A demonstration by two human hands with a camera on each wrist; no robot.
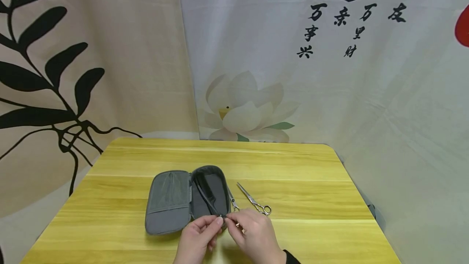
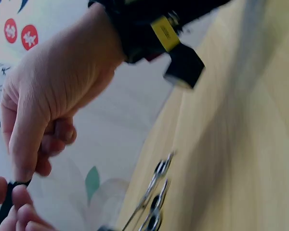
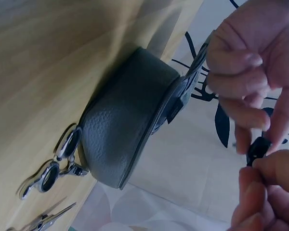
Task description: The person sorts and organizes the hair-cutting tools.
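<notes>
A small black piece (image 3: 258, 150) is pinched between both hands; its kind cannot be told. My left hand (image 1: 199, 237) holds it between thumb and fingers, and my right hand (image 1: 253, 231) pinches it from the other side. In the head view the fingertips meet over the near right corner of an open grey zip case (image 1: 172, 199). Inside the case lies a dark, elongated item (image 1: 206, 188), with a thin dark strip running toward the fingers. Whether that strip joins the pinched piece is unclear.
To the right of the case lie metal scissors (image 1: 254, 201). A second pair of scissors (image 1: 233, 202) lies against the case's right side, partly hidden. Everything stands on a wooden table (image 1: 311, 182), with printed cloth (image 1: 256, 52) hanging behind it.
</notes>
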